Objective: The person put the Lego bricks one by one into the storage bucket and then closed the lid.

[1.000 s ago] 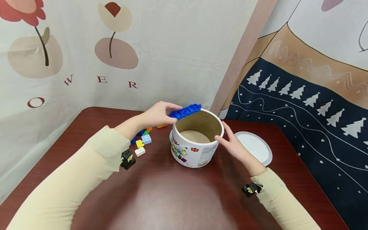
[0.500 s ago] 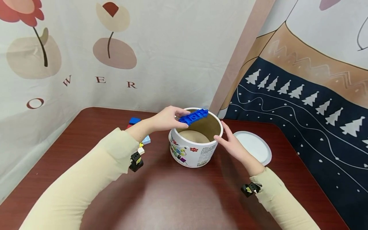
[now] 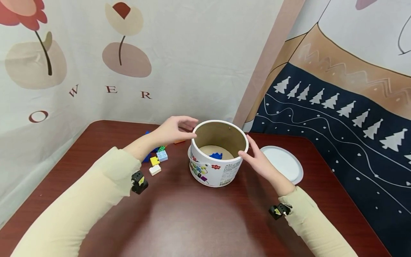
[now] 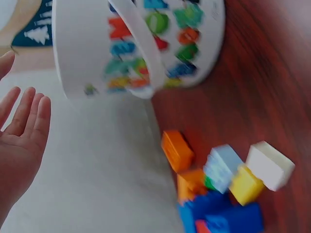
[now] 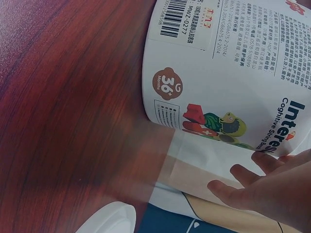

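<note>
A white round bucket [image 3: 213,169] with printed toy pictures stands lidless on the table. Inside, the visible end of a blue plastic toy block [image 3: 216,156] shows against the bottom. My left hand [image 3: 176,129] hovers at the bucket's left rim with fingers extended and nothing between them; the left wrist view also shows its fingers spread apart. My right hand [image 3: 259,162] rests against the bucket's right side, thumb at the front of the rim and fingers farther back. Straight fingers lie along the printed wall [image 5: 218,73] in the right wrist view.
Left of the bucket lie several toy blocks, among them a white block [image 3: 155,170], a yellow block [image 3: 155,161], a light blue block [image 3: 162,155] and an orange block [image 4: 177,150]. A white lid [image 3: 282,164] lies at the right. Printed cloths hang behind the table [image 3: 205,221].
My left hand carried the long blue block over the bucket's opening, let it go inside, and drew back left to the rim. The right hand stayed on the bucket.
</note>
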Motion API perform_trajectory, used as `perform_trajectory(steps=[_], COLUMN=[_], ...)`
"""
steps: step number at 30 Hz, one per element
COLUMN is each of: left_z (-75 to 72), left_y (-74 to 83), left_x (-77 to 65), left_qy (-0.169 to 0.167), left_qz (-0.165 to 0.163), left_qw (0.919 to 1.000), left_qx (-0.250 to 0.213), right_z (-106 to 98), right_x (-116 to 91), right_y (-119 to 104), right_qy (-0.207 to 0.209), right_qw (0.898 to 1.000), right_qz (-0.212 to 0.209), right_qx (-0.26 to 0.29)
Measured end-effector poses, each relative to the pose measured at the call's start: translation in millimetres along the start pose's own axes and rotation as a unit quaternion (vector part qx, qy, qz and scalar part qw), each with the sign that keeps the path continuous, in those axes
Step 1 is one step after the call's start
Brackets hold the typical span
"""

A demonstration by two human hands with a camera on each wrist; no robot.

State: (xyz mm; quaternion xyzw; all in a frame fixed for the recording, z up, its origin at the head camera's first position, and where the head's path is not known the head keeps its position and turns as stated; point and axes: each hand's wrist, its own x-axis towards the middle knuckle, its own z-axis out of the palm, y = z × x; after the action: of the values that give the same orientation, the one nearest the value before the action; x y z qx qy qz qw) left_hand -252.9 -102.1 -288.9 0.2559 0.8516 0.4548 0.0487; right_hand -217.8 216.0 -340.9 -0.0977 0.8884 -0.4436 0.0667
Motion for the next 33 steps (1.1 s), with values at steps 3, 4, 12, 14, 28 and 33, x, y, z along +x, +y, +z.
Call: perform_trajectory(steps=[3, 4, 12, 14, 28, 33], left_z=[-9.8, -12.9, -30.2, -32.8, -16.2, -6.6], left_y=[-18.4, -24.9, -75.4, -87.2, -132.3, -137.2], left_x=[-9.8, -13.4, -51.1, -60.1, -93.1, -96.1], left_qy=[0.021, 0.029, 0.109, 0.129, 0.162, 0.173], left_qz=[-0.021, -0.028, -0.130, -0.154, -0.225, -0.238], left_qw=[0.9995, 0.9990, 0.9839, 0.9780, 0.9596, 0.9541], left_qx=[0.013, 0.020, 0.056, 0.056, 0.049, 0.055], right_z=[0.1, 0.1, 0.8, 0.8, 0.6, 1.5], right_x=[0.6, 0.4, 1.8, 2.2, -1.7, -0.1], right_y=[0.7, 1.0, 3.6, 4.1, -1.1, 2.4], right_qy=[0.000, 0.001, 0.001, 0.000, 0.000, 0.004], right_qw=[1.000, 1.000, 1.000, 1.000, 1.000, 1.000], right_qz=[-0.002, -0.003, -0.008, -0.007, 0.002, -0.010], right_qx=[0.003, 0.004, 0.000, 0.001, 0.005, 0.002])
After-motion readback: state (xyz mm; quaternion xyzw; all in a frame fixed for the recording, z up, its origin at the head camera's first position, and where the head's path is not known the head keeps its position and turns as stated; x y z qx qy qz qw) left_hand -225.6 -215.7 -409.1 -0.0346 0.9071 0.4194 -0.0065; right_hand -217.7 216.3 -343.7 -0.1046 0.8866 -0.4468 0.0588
